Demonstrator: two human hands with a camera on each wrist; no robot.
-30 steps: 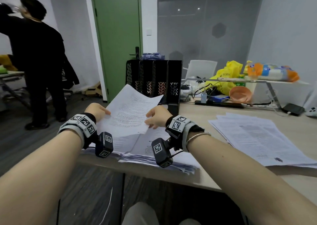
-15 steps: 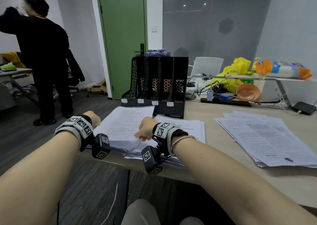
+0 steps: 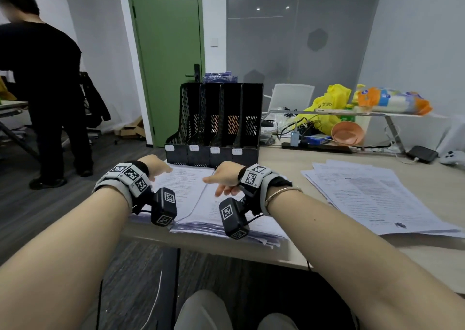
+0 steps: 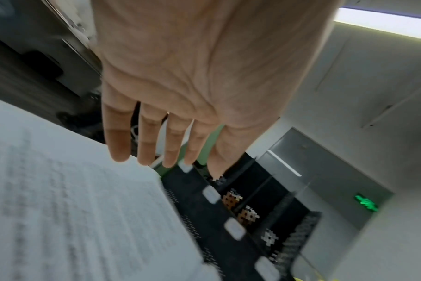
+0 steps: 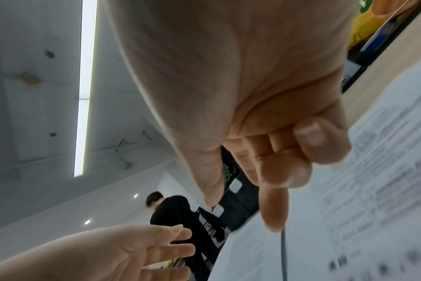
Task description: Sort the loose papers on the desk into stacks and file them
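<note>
Here the left hand hovers flat, fingers straight, holding nothing, over the near stack of papers on the bench. The right hand, fingers loosely curled, points its forefinger at the sheet beneath; whether it pinches paper cannot be told. Square the stack's edges between both hands (evenly) before feeding the file rack beyond the fingertips.

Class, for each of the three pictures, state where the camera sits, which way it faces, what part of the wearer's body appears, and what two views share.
Head: worn on the head, facing forward and down at the desk; both forearms, left hand, right hand.
Left wrist: under the left wrist, looking along the open palm.
Right wrist: under the right wrist, looking along curled fingers; left hand too.
Shared: both wrist views show the black file rack and the paper stack.
</note>
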